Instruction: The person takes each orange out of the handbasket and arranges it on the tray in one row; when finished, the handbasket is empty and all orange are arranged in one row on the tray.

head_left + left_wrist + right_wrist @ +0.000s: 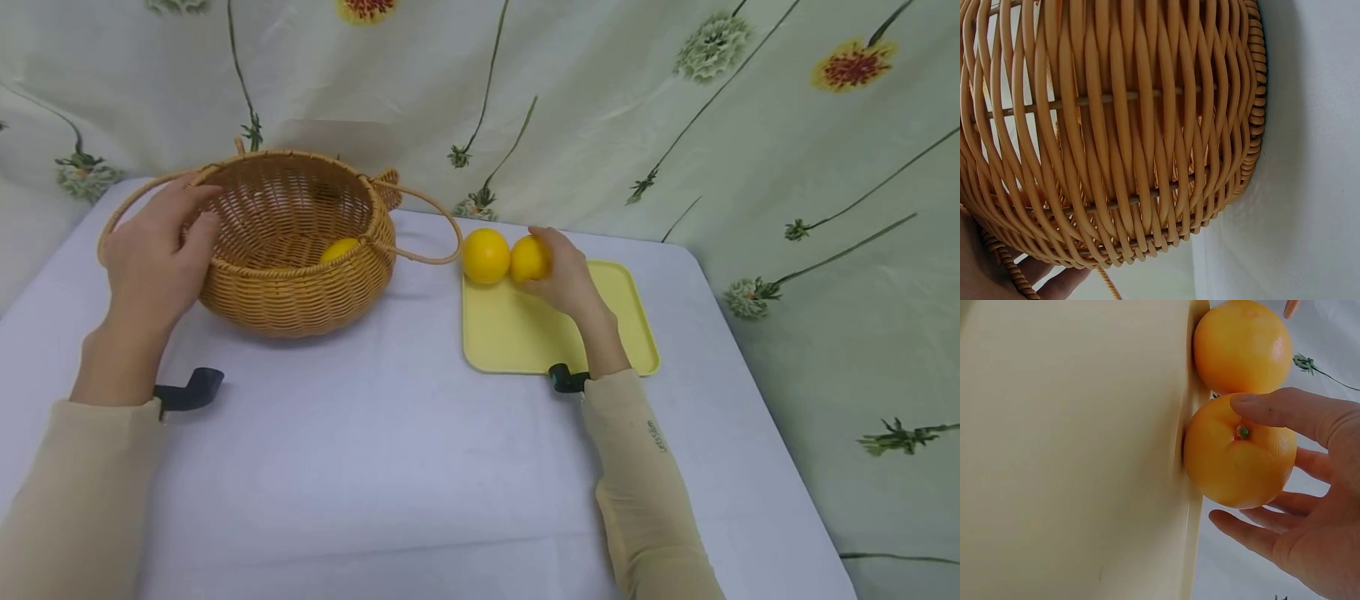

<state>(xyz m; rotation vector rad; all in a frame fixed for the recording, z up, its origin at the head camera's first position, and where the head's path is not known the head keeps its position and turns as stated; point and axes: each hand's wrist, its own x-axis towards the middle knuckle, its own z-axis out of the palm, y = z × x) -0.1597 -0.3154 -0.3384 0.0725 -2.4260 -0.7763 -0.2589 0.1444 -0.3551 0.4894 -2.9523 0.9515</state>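
Note:
My left hand [161, 242] grips the left rim and handle of a round wicker basket [300, 302]; the left wrist view shows its woven side [1141, 112] close up, with fingertips near the handle. One yellow fruit [339, 248] is partly visible inside. My right hand [566, 279] holds an orange [1241, 465] at the far edge of a yellow tray [502, 342]. Its thumb lies on top near the green stem end, and the fingers curl round the far side. A second orange [486, 256] sits just left of it at the tray's back left corner.
The basket's right loop handle [427, 258] reaches out almost to the second orange. A white cloth [375, 475] covers the table. Behind it hangs a flowered curtain [600, 108]. Dark wrist-camera mounts [191, 390] sit at both sleeves.

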